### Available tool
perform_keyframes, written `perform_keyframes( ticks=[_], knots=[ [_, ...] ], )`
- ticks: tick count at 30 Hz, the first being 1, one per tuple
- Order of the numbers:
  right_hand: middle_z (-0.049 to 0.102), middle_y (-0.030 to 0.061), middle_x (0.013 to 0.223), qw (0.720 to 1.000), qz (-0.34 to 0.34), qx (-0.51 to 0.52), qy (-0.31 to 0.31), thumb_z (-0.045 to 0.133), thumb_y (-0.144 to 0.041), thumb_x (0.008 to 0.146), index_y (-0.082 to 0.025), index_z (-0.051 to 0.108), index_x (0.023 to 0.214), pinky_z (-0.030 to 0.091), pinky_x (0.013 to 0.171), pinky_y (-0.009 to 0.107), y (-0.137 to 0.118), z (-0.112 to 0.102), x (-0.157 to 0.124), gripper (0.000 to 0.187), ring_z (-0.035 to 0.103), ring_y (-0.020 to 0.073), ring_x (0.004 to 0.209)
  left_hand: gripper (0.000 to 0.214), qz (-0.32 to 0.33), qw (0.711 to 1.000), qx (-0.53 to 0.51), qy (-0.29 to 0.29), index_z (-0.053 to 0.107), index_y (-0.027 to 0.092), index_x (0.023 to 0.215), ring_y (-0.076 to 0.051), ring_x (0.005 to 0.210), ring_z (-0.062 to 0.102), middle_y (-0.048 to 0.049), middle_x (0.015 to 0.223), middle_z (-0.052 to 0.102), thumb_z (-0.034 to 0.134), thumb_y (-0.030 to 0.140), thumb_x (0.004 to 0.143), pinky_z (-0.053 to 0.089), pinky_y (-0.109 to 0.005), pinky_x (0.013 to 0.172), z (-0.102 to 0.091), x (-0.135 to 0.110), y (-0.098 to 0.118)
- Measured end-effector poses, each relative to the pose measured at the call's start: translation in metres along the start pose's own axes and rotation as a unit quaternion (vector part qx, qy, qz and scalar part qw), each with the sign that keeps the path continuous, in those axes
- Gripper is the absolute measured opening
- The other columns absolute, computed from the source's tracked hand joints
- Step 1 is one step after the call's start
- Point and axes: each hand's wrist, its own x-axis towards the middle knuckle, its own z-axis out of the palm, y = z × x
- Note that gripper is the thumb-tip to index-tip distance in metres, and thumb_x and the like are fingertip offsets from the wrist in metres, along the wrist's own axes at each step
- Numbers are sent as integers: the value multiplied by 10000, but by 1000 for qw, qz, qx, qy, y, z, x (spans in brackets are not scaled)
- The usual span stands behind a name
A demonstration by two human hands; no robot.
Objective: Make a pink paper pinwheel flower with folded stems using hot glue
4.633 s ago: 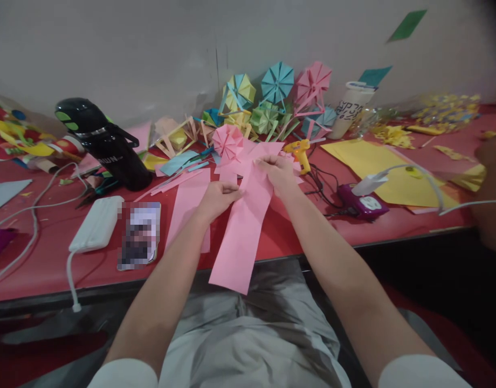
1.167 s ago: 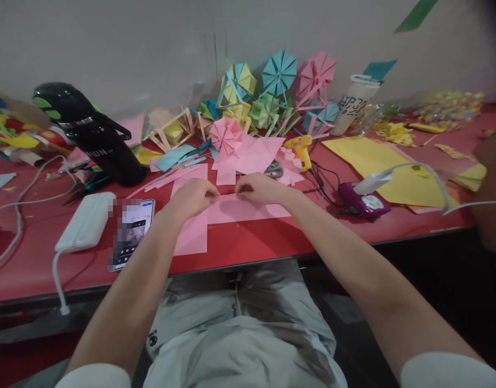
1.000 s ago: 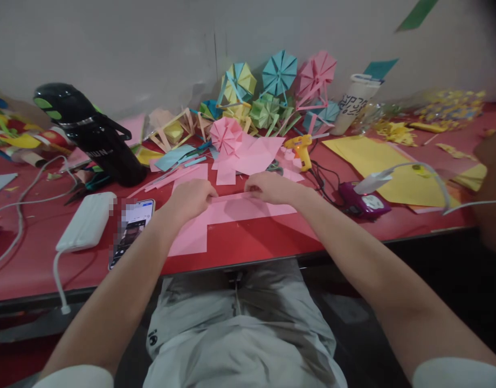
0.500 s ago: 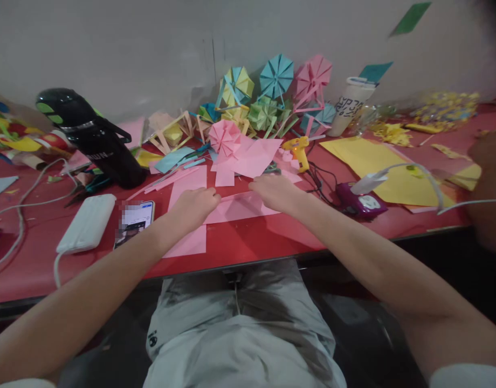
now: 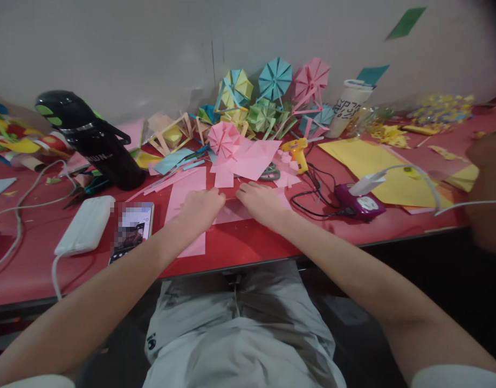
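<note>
My left hand (image 5: 202, 207) and my right hand (image 5: 259, 202) are close together over a pink paper sheet (image 5: 234, 213) near the table's front. Both have their fingers closed at its far edge, partly hiding the sheet. Under my left hand lies another pink sheet (image 5: 194, 245). Just beyond the hands stand a pink pleated paper wheel (image 5: 224, 139) and more pink paper (image 5: 256, 159). Scissors with a greenish handle (image 5: 271, 172) lie past my right hand, partly covered by paper.
A phone (image 5: 132, 229), white power bank (image 5: 85, 225) and black bottle (image 5: 96, 143) are at left. A yellow glue gun (image 5: 298, 153), purple power socket (image 5: 359, 202) with cables and yellow sheets (image 5: 377, 161) lie right. Paper wheels (image 5: 275, 78) line the wall; another person's arm (image 5: 493, 188) is at far right.
My right hand has moved left, closer to my left hand, and lies flatter over the pink sheet. More of the scissors and the black cable now shows.
</note>
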Motion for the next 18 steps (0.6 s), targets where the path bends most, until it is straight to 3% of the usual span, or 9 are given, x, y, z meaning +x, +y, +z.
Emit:
perform_keyframes(
  ticks=[8,15,18],
  knots=[
    [680,159,1206,999,44,26,4,382,-100,1010,-113,699,1170,501,857,357,0,7,-16,355,596,287,1148,389,-1,1000,11,-17,655,85,1147,-328,1021,714,-179,1095,690,416,-51,872,594,-410,750,0,-11,8],
    [682,157,1272,995,33,81,51,426,-56,970,-97,704,1241,477,1025,388,15,27,-17,390,593,284,1162,391,-30,999,-22,25,673,88,1094,-323,1005,701,-170,1059,697,366,-28,883,600,-428,731,16,-20,12],
    [676,163,1301,991,12,106,75,419,17,906,-80,696,1257,453,1082,408,20,35,-16,458,598,278,1183,348,-60,995,-64,53,674,76,1093,-303,1058,681,-165,1079,710,377,30,918,594,-416,831,20,-25,18]
  ],
)
